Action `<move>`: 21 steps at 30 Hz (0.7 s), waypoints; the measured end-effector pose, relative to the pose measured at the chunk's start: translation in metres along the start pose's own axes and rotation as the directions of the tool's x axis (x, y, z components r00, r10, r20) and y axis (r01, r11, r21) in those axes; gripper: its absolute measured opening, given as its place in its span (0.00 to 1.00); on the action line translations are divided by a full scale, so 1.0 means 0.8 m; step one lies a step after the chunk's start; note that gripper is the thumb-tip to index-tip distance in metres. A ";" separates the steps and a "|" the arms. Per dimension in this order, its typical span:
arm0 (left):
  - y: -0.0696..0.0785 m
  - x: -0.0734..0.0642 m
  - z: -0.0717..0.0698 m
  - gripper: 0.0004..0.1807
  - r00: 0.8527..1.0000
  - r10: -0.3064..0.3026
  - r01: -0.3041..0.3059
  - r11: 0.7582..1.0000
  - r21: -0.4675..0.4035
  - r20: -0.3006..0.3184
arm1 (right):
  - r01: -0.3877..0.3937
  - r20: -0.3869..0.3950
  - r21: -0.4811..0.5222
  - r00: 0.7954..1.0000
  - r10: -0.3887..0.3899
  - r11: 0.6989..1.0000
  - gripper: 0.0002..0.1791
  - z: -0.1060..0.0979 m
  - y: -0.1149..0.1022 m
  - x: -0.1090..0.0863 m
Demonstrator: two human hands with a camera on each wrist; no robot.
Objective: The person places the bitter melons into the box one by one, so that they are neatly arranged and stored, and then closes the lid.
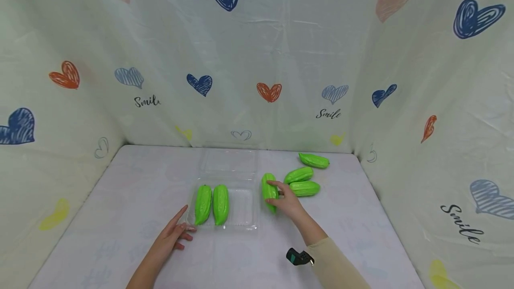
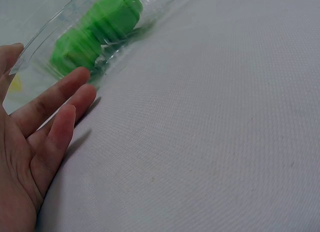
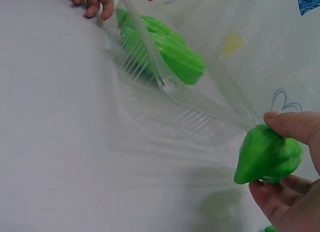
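My right hand [image 1: 286, 200] grips a green, ridged bitter melon [image 1: 268, 191] between thumb and fingers, just right of a clear plastic box [image 1: 242, 206]. In the right wrist view this bitter melon [image 3: 267, 154] is held over the table with its pointed end toward the camera. Inside the box, two more bitter melons [image 1: 203, 204] [image 1: 221, 204] lie side by side at the left. My left hand [image 1: 170, 238] is at the box's front left corner. Its fingers [image 2: 47, 100] are loosely extended at the rim, grasping nothing.
Several bitter melons [image 1: 304, 188] lie in a loose group to the right, beyond my right hand. The box's clear lid [image 1: 229, 162] is folded back toward the rear wall. A small black device [image 1: 299, 257] is by the right sleeve. Heart-printed curtains [image 1: 281, 57] enclose the white table.
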State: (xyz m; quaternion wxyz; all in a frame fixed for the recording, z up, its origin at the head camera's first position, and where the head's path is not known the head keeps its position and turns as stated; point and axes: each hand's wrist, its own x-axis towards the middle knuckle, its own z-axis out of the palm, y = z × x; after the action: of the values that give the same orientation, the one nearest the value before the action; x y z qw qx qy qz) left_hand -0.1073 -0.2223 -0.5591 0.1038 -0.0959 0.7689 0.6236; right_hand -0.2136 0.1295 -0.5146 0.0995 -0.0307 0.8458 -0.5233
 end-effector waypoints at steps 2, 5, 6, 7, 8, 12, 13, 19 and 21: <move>0.000 0.000 0.000 0.29 1.000 0.000 0.000 1.000 -0.002 0.001 | 0.007 -0.004 -0.006 1.000 -0.008 1.000 0.32 -0.001 -0.004 -0.002; -0.001 0.000 0.000 0.29 1.000 0.001 -0.001 1.000 -0.004 0.003 | 0.016 -0.008 -0.011 1.000 -0.016 1.000 0.32 -0.001 -0.009 -0.004; -0.001 0.000 -0.001 0.29 1.000 0.002 -0.002 1.000 -0.004 0.004 | 0.019 -0.008 -0.008 1.000 -0.019 1.000 0.31 -0.001 -0.011 -0.005; -0.001 0.001 -0.001 0.29 1.000 0.003 -0.003 1.000 -0.003 0.005 | 0.025 -0.009 -0.006 1.000 -0.025 1.000 0.32 -0.001 -0.013 -0.005; -0.001 0.001 -0.001 0.29 1.000 0.005 -0.005 1.000 -0.001 0.005 | 0.032 -0.007 -0.002 0.999 -0.033 0.999 0.32 0.000 -0.015 -0.006; -0.001 0.000 -0.001 0.29 1.000 0.007 -0.007 1.000 0.004 0.005 | 0.058 0.022 0.015 0.998 -0.058 0.998 0.32 0.006 -0.022 -0.008; 0.000 0.000 -0.001 0.29 1.000 0.008 -0.008 1.000 0.004 0.005 | 0.061 0.028 0.017 0.998 -0.061 0.998 0.32 0.008 -0.024 -0.008; 0.000 0.000 0.000 0.29 1.000 0.010 -0.010 1.000 0.004 0.003 | 0.075 0.075 0.027 0.994 -0.076 0.997 0.33 0.023 -0.035 -0.008; 0.000 0.000 0.000 0.29 1.000 0.009 -0.009 1.000 0.005 0.002 | 0.081 0.096 0.028 0.992 -0.083 0.996 0.33 0.028 -0.037 -0.007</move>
State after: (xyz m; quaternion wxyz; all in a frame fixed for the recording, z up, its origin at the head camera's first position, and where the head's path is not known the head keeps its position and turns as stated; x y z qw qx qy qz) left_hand -0.1073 -0.2221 -0.5589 0.1021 -0.0916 0.7708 0.6221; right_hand -0.2049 0.0970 -0.4970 0.1192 -0.0895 0.8316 -0.5349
